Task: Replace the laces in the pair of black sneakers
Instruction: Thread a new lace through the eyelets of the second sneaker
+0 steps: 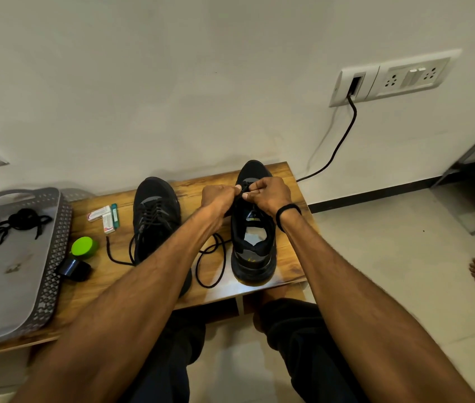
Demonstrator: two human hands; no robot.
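Head view: left hand (220,199), right hand (268,196), both grips clamped on black lace (209,286) at right sneaker (255,257) toe eyelets (threading, likely); left sneaker (154,210) laced, parked aside on bench (288,181).

Table (192,186) top of brown wood-grain board with dark streaks, smooth, with a glossy sheen at its front edge. The left sneaker (154,205) and right sneaker (252,173) are matt black cloth mesh with dull grey panels; the soles may be rubber. The lace (196,270), pinched by the left hand (218,199) and right hand (268,196), is matt black woven cord. At the table's left edge, a grey plastic tray (53,257) has a perforated wall and a smooth, scuffed base. It holds spare laces (22,216) of the same cord. Beside the tray are a glossy green plastic cap (83,247) and small printed paper cartons (99,213).
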